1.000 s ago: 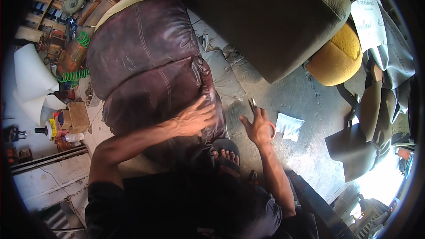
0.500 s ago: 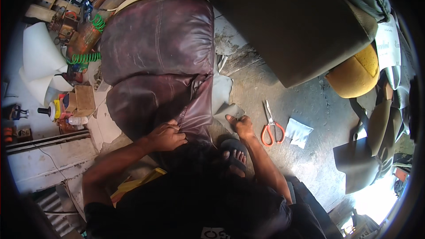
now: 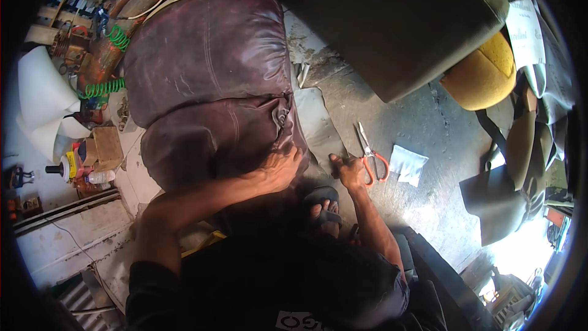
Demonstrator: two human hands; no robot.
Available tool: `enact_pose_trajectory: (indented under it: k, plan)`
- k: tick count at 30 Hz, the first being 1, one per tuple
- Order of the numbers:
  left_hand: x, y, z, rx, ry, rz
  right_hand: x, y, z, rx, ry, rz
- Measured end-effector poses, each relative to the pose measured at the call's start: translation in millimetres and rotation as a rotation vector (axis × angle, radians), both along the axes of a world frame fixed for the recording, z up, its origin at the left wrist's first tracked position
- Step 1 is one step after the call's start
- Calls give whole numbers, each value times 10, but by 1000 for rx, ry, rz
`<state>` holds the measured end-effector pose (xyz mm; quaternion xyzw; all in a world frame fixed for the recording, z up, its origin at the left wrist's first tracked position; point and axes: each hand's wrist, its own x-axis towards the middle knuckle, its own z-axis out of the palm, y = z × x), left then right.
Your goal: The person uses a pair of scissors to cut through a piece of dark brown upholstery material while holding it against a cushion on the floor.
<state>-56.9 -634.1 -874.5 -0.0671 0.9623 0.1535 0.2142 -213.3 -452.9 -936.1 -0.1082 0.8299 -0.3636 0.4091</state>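
Observation:
A dark maroon leather seat cover (image 3: 202,55), padded and creased with double stitching, lies in front of me in two bulging sections. My left hand (image 3: 283,168) rests at the right edge of its nearer section, fingers curled down on the bunched leather. To the right, my right hand (image 3: 350,173) is closed at the near end of a thin grey sheet (image 3: 318,124), thumb pointing left. That sheet runs along the cover's right side. Orange-handled scissors (image 3: 370,159) lie on the floor right beside my right hand, partly open.
Right of the scissors is a small white packet (image 3: 408,164). A large dark padded panel (image 3: 392,30) fills the upper right, with a yellow foam piece (image 3: 484,76) beside it. Left are a rusty tank with a green coiled hose (image 3: 104,88), a cardboard box (image 3: 105,147) and bottles.
My left hand has moved right and forward to the cover's right edge, where the loose leather flap now lies less spread. My right hand has shifted slightly right, closer to the scissors.

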Motion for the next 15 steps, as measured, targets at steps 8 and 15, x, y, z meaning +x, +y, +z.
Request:
enact_pose_trajectory:
  k: [8,15]
  plan:
    - [-77,228,-328,190,-242,143,68,320,-283,117,140,40]
    - [-659,333,-29,285,-104,219,28,623,24,-81,333,-18]
